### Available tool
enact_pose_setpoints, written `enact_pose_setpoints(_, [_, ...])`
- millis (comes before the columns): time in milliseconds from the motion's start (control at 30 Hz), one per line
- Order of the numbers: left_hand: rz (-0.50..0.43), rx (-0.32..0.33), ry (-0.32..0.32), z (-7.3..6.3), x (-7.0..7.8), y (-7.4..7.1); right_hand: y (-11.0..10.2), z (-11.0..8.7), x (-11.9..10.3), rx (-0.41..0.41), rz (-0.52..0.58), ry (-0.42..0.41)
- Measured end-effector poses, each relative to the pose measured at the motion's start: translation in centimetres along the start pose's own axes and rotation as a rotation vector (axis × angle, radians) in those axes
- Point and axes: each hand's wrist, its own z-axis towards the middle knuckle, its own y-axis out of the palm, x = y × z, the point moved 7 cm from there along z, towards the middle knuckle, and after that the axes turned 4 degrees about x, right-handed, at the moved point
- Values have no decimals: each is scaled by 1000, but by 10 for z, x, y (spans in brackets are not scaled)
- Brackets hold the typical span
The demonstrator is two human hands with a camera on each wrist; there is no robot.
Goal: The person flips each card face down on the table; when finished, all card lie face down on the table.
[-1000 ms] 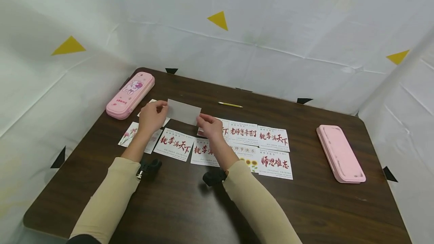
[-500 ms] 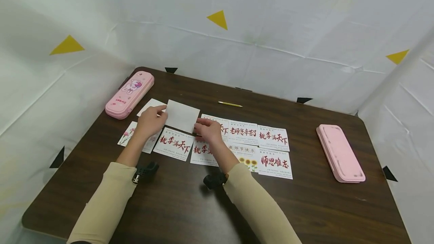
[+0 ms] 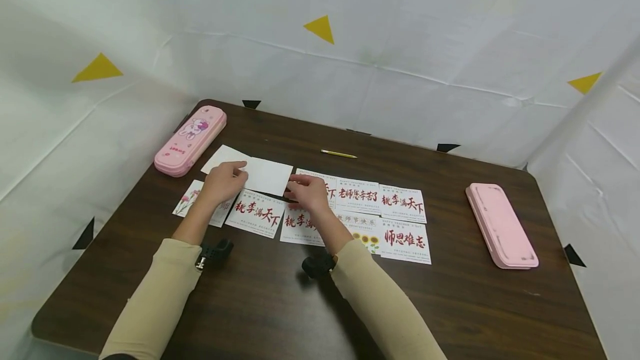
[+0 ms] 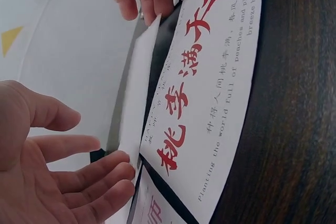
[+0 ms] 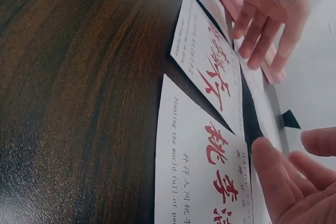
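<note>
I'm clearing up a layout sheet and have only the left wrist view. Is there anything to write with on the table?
Observer: Yes, a yellow pencil lies beyond the cards.
Operator: What sits at either side of them?
Observer: A printed pink case on the left and a plainer pink case on the right.
Operator: Any picture card toward the right?
Observer: Yes, a sunflower card, partly hidden in the head view.

Creased white walls (image 3: 425, 32), yellow triangles (image 3: 321, 29), dark table (image 3: 450, 304)
</note>
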Motion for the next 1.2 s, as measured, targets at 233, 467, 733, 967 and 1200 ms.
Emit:
enact_pose_setpoints(233, [-38,-19,0,1,-2,3,1,0,-3,-33,-24,1])
enact_pose_setpoints(467, [-38,-46,1,0,-1,4,3,3,-4,-53,-41,10])
enact_pose_setpoints(733, [-28,-54,19,1,-2,4,3,5,-4,-51,-24,22])
enact_pose_setpoints(967, [-25,-51,35,0,-1,3,-1,2,-6,-34,-36,26])
enact_pose_setpoints(1200, [-42,-69,25,0,-2,5,-2,-1,-6,-34,-51,11])
